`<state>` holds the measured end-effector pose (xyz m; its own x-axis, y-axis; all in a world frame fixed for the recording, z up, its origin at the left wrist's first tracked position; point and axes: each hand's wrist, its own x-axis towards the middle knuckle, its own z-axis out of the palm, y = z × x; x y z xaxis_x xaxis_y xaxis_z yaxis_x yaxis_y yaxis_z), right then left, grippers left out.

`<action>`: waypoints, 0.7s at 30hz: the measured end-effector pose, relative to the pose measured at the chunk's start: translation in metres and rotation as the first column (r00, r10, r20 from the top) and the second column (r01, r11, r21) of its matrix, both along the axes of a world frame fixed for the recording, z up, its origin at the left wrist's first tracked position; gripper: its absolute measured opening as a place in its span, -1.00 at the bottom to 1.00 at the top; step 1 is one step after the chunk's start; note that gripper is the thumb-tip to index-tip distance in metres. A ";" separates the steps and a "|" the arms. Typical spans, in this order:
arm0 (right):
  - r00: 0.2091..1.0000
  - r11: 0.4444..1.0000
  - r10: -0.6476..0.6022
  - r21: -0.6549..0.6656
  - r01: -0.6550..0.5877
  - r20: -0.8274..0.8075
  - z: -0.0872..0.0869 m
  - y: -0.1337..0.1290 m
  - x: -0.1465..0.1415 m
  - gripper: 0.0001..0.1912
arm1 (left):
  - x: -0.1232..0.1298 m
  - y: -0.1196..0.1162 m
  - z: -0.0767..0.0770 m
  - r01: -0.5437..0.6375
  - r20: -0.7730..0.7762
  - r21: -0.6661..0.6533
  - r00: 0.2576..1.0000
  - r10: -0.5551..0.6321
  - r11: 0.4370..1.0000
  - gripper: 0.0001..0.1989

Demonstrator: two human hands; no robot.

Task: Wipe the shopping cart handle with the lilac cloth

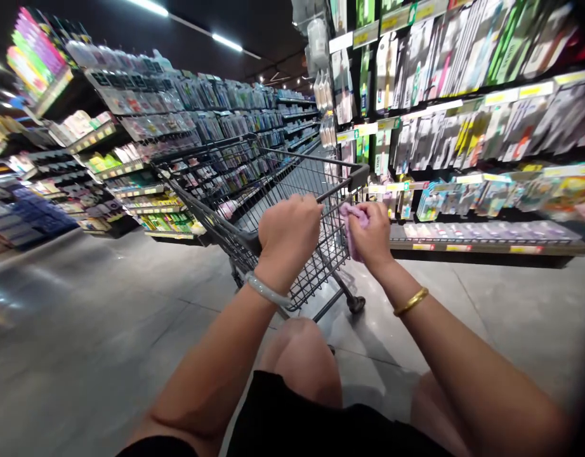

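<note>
A dark metal shopping cart [316, 254] with wire mesh sides stands in front of me. My left hand [290, 231] is closed round the cart's handle bar, near the middle; a pale bangle is on that wrist. Beside the right end of the handle, my right hand [371, 235] is closed on a crumpled light purple cloth [353, 219], part of which hangs below the fingers. A gold bangle circles the right wrist. From this view I see no goods in the part of the basket that shows.
Shelves of packaged goods [226, 108] run along the left and into the distance. At the right, a rack of hanging packs [440, 133] stands close to the cart. Grey floor [131, 317] shows below, and my knee [302, 355] is just behind the cart.
</note>
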<state>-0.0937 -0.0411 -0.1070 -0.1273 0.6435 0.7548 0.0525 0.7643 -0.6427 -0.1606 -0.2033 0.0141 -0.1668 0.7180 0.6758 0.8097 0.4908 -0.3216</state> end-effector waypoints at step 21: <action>0.998 0.996 0.048 0.073 -0.051 0.041 0.008 -0.029 -0.016 -0.89 | -0.039 -0.063 0.005 -0.054 -0.050 -0.012 0.997 0.053 0.998 -0.63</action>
<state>-0.1100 -0.0700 -0.0992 -0.1878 0.5784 0.7938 0.0376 0.8118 -0.5827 -0.1992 -0.2658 0.0191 -0.1715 0.7182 0.6744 0.7654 0.5281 -0.3677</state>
